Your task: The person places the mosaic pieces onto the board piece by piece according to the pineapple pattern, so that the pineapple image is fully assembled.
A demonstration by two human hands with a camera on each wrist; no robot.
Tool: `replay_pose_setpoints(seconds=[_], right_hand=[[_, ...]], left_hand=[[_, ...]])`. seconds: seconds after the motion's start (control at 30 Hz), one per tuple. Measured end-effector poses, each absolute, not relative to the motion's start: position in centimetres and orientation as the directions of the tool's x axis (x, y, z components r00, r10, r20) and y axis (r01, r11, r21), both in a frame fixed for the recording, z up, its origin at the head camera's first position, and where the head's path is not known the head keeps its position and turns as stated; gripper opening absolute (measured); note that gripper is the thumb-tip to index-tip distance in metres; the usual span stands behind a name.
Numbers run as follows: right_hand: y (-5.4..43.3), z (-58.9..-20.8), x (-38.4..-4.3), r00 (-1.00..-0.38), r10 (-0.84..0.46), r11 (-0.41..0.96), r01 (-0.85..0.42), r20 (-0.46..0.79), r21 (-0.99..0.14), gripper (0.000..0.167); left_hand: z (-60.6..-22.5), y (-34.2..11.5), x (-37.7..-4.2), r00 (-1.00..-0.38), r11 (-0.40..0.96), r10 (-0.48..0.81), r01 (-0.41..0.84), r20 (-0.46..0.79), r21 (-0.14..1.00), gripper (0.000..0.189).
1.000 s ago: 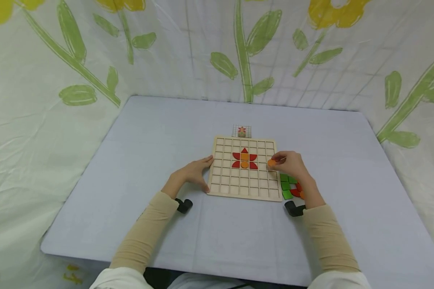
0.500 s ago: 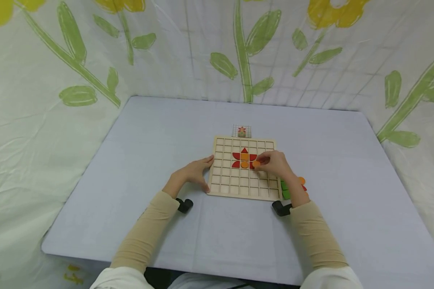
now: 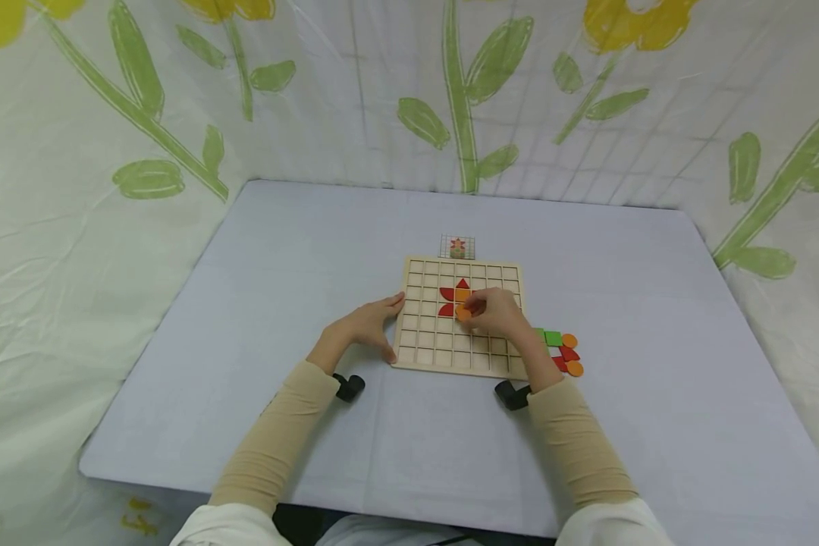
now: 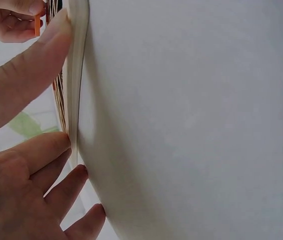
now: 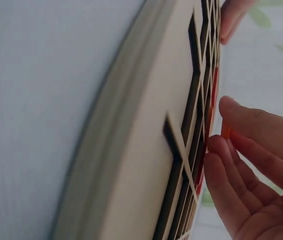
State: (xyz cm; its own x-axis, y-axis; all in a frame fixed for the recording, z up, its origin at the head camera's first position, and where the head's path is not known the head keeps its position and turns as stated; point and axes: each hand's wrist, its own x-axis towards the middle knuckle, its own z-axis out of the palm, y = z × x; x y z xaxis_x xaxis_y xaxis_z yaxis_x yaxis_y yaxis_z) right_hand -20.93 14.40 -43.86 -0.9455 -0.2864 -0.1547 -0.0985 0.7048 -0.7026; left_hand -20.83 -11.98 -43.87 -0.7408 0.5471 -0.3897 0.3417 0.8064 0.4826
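Note:
A wooden grid board (image 3: pixel 425 343) lies on the table. Its left edge is touched by my left hand (image 3: pixel 362 324), thumb near the front corner and fingers further back. Those fingers look fairly straight in the left wrist view. Over the middle of the board, my right hand (image 3: pixel 500 312) pinches an orange disc (image 4: pixel 37 25) between thumb and fingertips, raised above the cells. On the board, an orange square (image 3: pixel 462 295), a red triangle (image 3: pixel 462 283) and red curved pieces (image 3: pixel 446 310) form a flower-like figure. The right hand hides the figure's right side.
Behind the board lies a small gridded pattern card (image 3: pixel 457 247) with a flower figure. To the board's right are loose pieces: green squares (image 3: pixel 553 339), red pieces (image 3: pixel 569 354) and orange discs (image 3: pixel 575 368). The right forearm partly covers them. A flower-printed cloth (image 3: pixel 300 136) hangs behind the table.
My right hand has carried the orange disc leftward from the board's right edge to its middle, uncovering some loose pieces. The left hand stays at the left edge.

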Motion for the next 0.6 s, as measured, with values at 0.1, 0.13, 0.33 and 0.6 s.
replay_pose_setpoints(seconds=[0.1, 0.13, 0.33, 0.6], right_hand=[[14.0, -44.1, -20.9, -0.942, -0.304, 0.703, -0.123, -0.140, -0.700, 0.025], [13.9, -44.0, -20.8, -0.942, -0.308, 0.703, -0.129, -0.136, -0.700, 0.025], [13.0, -43.7, -20.5, -0.935, -0.331, 0.697, -0.149, -0.130, -0.702, 0.029], [12.2, -43.7, -20.2, -0.921, -0.365, 0.721, -0.186, -0.137, -0.667, 0.031]], left_hand=[[-43.8, -12.0, -20.8, -0.741, 0.808, 0.545, 0.340, -0.393, 0.482, 0.109], [-43.8, -12.0, -20.8, -0.741, 0.808, 0.544, 0.338, -0.393, 0.482, 0.109], [-43.6, -11.9, -20.7, -0.741, 0.805, 0.546, 0.334, -0.390, 0.491, 0.109], [-43.7, -11.9, -20.7, -0.740, 0.803, 0.547, 0.332, -0.392, 0.495, 0.108]])
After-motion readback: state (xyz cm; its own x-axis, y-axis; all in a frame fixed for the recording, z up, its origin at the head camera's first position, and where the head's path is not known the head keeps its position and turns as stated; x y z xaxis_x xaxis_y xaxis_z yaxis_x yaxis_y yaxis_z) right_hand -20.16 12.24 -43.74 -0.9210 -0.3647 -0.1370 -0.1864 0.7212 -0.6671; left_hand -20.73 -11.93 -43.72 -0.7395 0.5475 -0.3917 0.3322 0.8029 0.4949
